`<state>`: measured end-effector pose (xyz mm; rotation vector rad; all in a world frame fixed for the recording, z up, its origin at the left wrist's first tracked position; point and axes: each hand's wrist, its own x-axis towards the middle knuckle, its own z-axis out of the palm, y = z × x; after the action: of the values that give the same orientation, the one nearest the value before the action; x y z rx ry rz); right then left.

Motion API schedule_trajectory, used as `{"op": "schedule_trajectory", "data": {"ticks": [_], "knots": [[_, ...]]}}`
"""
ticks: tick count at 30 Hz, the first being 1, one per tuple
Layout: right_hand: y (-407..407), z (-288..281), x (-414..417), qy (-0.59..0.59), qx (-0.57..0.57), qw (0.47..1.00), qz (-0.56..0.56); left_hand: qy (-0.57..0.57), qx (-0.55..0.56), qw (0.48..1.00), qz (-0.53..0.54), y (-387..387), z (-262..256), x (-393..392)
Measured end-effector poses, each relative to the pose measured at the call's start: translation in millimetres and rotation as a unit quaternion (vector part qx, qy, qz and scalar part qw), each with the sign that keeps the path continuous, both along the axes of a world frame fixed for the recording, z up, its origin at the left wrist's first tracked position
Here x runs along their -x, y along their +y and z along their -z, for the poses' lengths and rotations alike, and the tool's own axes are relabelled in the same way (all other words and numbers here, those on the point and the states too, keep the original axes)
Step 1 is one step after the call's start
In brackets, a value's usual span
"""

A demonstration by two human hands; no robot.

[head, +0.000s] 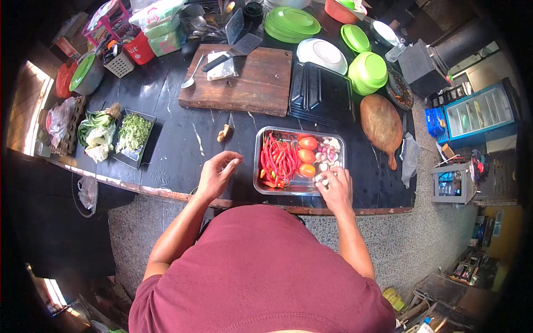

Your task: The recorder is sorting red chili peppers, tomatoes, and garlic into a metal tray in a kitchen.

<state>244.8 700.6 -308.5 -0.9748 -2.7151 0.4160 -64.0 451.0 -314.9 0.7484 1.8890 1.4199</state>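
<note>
A stainless steel tray lies before me near the table's front edge. Red chili peppers fill its left side, three tomatoes form a column beside them, and shallots and peeled garlic cloves lie at the right. My right hand reaches over the tray's front right corner, fingertips down among garlic cloves; whether a clove is pinched I cannot tell. Left of the tray, my left hand hovers with fingers bent, thumb apart and nothing visible in it. A ginger root lies beyond that hand.
A thick wooden cutting board holds a spatula, spoon and white packet. Black trays are stacked beside it. Right stands a round wooden board; left, a tray of chopped greens and leafy vegetables. Green plates stand behind.
</note>
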Motion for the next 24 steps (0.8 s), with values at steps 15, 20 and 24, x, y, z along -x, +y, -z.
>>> {"op": "schedule_trajectory", "data": {"ticks": [15, 20, 24], "knots": [[4.1, 9.8, 2.3, -0.004, -0.013, 1.0, 0.007, 0.019, -0.008, 1.0, -0.021, 2.2, -2.0, 2.1], [1.8, -2.6, 8.5, 0.016, -0.027, 1.0, 0.002, 0.251, 0.054, 0.96, -0.113, 3.2, 23.8, 24.4], [-1.5, -6.7, 21.2, 0.082, -0.038, 0.996, 0.01, 0.379, 0.129, 0.903, -0.158, 13.7, 32.4, 41.3]]}}
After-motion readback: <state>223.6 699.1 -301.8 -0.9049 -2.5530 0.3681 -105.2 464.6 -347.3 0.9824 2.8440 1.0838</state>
